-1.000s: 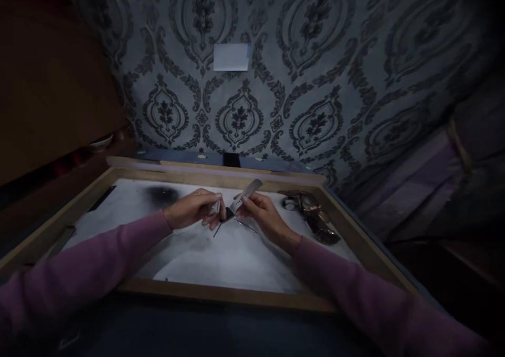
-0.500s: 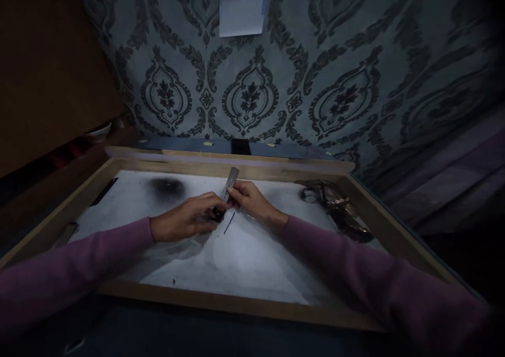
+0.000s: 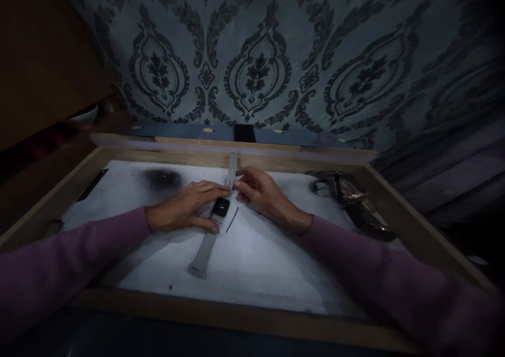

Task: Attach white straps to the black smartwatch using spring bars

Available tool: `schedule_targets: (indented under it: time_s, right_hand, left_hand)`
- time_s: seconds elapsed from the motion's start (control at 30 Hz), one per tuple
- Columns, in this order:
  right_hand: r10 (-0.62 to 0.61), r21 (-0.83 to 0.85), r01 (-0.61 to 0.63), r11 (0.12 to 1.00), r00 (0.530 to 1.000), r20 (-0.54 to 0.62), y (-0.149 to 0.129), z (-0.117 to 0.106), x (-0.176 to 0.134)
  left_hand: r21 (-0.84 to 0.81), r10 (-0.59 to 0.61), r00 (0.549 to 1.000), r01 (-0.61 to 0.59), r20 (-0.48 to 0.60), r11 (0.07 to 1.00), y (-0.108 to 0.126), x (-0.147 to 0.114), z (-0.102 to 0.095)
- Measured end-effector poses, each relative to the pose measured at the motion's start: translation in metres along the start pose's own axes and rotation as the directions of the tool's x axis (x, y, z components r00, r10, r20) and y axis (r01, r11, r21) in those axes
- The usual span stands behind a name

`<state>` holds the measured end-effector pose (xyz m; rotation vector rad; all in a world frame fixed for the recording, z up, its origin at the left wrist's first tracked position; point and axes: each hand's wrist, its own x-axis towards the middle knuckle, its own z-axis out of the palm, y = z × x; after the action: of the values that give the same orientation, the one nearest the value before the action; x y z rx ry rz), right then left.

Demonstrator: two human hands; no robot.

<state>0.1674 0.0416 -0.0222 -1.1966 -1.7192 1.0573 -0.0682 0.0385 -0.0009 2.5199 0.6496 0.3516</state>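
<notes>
My left hand (image 3: 183, 205) holds the smartwatch (image 3: 221, 207) loosely at the centre of the frame, thumb and fingers spread: the fingertips rest at the strap just above the face, the thumb against the strap just below it. My right hand (image 3: 265, 195) has thumb and forefinger drawn nearly together at the right edge of the upper strap; I cannot tell whether they pinch it or only touch it.

The watch lies face up, its square face black and glossy. Its pale grey strap (image 3: 203, 254) stretches out slantwise, the holed half toward the upper centre, the wider end toward the lower centre.

My left wrist comes in from the lower left, palm down; my right comes from the lower right, fingers curled. Just right of the watch, a thin dark stick (image 3: 232, 219) lies on the white surface (image 3: 260, 273) inside a wooden frame (image 3: 189, 307).
</notes>
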Motion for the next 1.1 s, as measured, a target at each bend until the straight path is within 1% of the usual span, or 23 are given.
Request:
schedule_targets:
  time_s: [0.07, 0.1, 0.13, 0.17, 0.23, 0.3, 0.37, 0.43, 0.5, 0.53, 0.6, 0.67, 0.7, 0.73, 0.83, 0.93, 1.0, 1.1]
  right_hand:
    - [-0.067, -0.177, 0.053, 0.983, 0.995, -0.078, -0.007, -0.01, -0.012]
    - [-0.11, -0.275, 0.093, 0.957, 0.993, -0.046, -0.012, -0.014, -0.02]
    - [-0.155, -0.361, 0.151, 0.92, 0.988, 0.018, -0.016, -0.017, -0.028]
    - [-0.202, -0.411, 0.227, 0.883, 0.974, 0.105, -0.02, -0.018, -0.035]
    - [-0.271, -0.431, 0.361, 0.827, 0.928, 0.257, -0.026, -0.014, -0.048]
    - [-0.276, -0.431, 0.435, 0.791, 0.882, 0.383, -0.03, -0.004, -0.058]
    - [-0.291, -0.442, 0.498, 0.746, 0.841, 0.456, -0.032, 0.01, -0.064]
    - [-0.306, -0.472, 0.549, 0.689, 0.812, 0.498, -0.034, 0.021, -0.067]
    - [-0.328, -0.505, 0.612, 0.608, 0.773, 0.543, -0.037, 0.026, -0.07]
    - [-0.342, -0.519, 0.654, 0.551, 0.744, 0.574, -0.038, 0.027, -0.071]
    - [-0.366, -0.534, 0.739, 0.41, 0.67, 0.646, -0.041, 0.024, -0.073]
    - [-0.384, -0.533, 0.8, 0.276, 0.6, 0.702, -0.043, 0.019, -0.075]
    - [-0.39, -0.53, 0.816, 0.231, 0.577, 0.717, -0.044, 0.016, -0.076]
    - [-0.394, -0.532, 0.821, 0.207, 0.568, 0.723, -0.045, 0.013, -0.077]
    - [-0.379, -0.544, 0.816, 0.195, 0.575, 0.725, -0.044, 0.004, -0.08]
    - [-0.371, -0.576, 0.79, 0.209, 0.609, 0.701, -0.039, -0.003, -0.082]
    - [-0.395, -0.604, 0.758, 0.247, 0.648, 0.651, -0.036, -0.007, -0.084]
    - [-0.413, -0.658, 0.668, 0.347, 0.739, 0.533, -0.031, -0.015, -0.087]
  left_hand:
    - [-0.006, -0.025, 1.0, 0.025, 0.019, 1.0, -0.002, 0.0, -0.004]
    - [-0.011, -0.026, 0.999, 0.026, 0.036, 1.0, -0.004, 0.001, -0.007]
    - [-0.02, -0.023, 0.998, 0.024, 0.059, 1.0, -0.005, 0.001, -0.01]
    - [-0.031, -0.013, 0.997, 0.015, 0.081, 0.999, -0.006, 0.001, -0.013]
    - [-0.055, 0.005, 0.993, 0.001, 0.114, 0.998, -0.007, 0.001, -0.019]
    - [-0.076, 0.008, 0.991, 0.002, 0.134, 0.997, -0.007, 0.002, -0.023]
    - [-0.098, -0.002, 0.989, 0.017, 0.148, 0.995, -0.007, 0.002, -0.025]
    - [-0.118, -0.008, 0.988, 0.026, 0.152, 0.993, -0.007, 0.002, -0.025]
    - [-0.136, -0.004, 0.989, 0.024, 0.147, 0.99, -0.008, 0.002, -0.025]
    - [-0.144, 0.0, 0.989, 0.022, 0.147, 0.989, -0.008, 0.002, -0.025]
    - [-0.158, 0.008, 0.989, 0.016, 0.147, 0.987, -0.009, 0.002, -0.025]
    - [-0.172, 0.015, 0.989, 0.01, 0.148, 0.985, -0.009, 0.002, -0.026]
    - [-0.178, 0.017, 0.989, 0.01, 0.147, 0.984, -0.009, 0.002, -0.026]
    - [-0.182, 0.018, 0.989, 0.009, 0.146, 0.983, -0.009, 0.002, -0.026]
    - [-0.187, 0.024, 0.989, 0.003, 0.145, 0.982, -0.009, 0.001, -0.026]
    - [-0.146, 0.028, 0.99, -0.007, 0.141, 0.989, -0.008, 0.0, -0.025]
    - [-0.066, 0.031, 0.991, -0.022, 0.133, 0.998, -0.006, -0.002, -0.025]
    - [0.114, 0.078, 0.991, -0.091, 0.112, 0.989, -0.001, -0.006, -0.023]
